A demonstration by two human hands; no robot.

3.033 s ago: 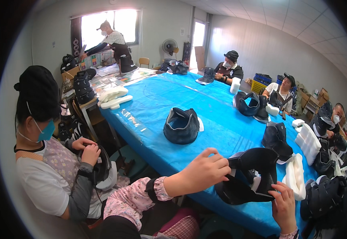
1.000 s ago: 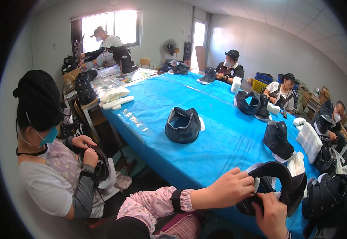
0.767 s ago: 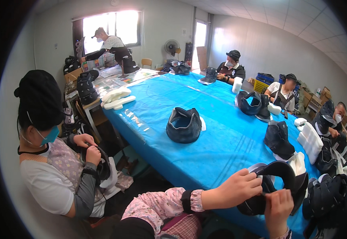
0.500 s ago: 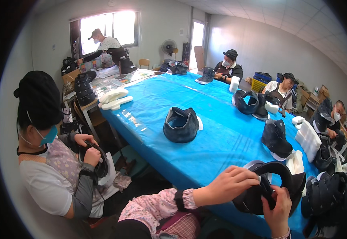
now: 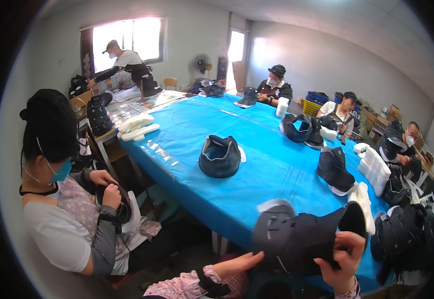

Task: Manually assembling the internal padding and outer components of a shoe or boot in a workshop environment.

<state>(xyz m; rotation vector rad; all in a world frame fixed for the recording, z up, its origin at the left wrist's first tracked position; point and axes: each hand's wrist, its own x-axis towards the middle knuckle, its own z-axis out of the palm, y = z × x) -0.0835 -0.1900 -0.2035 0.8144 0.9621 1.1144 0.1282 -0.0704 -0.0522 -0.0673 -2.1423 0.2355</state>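
A black shoe upper (image 5: 302,241) with a mesh panel and a grey, slotted flap is tilted on its side over the table's near edge. My right hand (image 5: 345,261) grips its padded opening, fingers over the rim and thumb on the near side. At the other end, my left hand (image 5: 239,264) holds the lower left edge by the flap; its thumb shows, while the other fingers are hidden behind the upper. Another black upper (image 5: 220,158) stands upright on the blue-covered table (image 5: 177,144), with a white tab at its side.
To my left, a masked co-worker (image 5: 60,209) handles a dark upper. Several others sit or stand around the far side. White foam-like pieces (image 5: 374,169) and more black uppers (image 5: 335,169) line the right side, with a dense dark stack (image 5: 406,234) at near right.
The upper has been turned over, from its opening facing up to lying sideways with the mesh and flap showing. My left hand has moved from the rim down to the left edge.
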